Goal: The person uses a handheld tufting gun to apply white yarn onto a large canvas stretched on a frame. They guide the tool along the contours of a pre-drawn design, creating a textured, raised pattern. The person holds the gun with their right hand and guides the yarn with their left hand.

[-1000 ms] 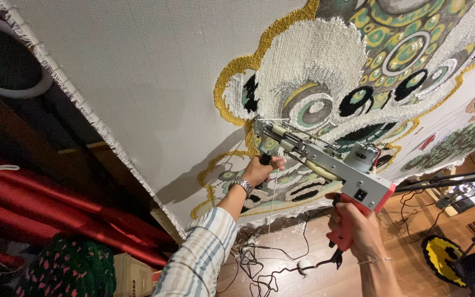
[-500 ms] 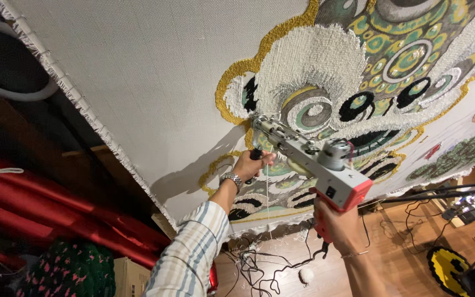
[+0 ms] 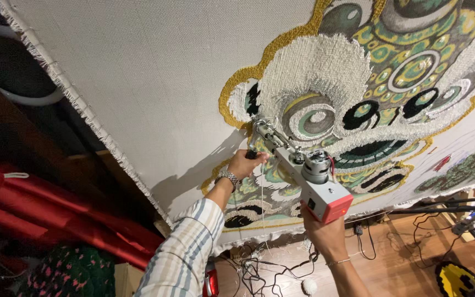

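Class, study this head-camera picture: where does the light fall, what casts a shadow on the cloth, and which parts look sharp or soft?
Head view: bright, even light on the stretched cloth; the tufting gun and left hand cast a soft grey shadow down-left across it. Head view: the gun, right hand and tufted pattern are sharp; the red fabric at lower left sits dim. No strong glare shows.

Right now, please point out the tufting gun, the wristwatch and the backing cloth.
tufting gun [image 3: 319,190]: head view, on its grey body near the motor.
wristwatch [image 3: 227,177]: head view, on the metal band.
backing cloth [image 3: 155,71]: head view, on the bare untufted part.
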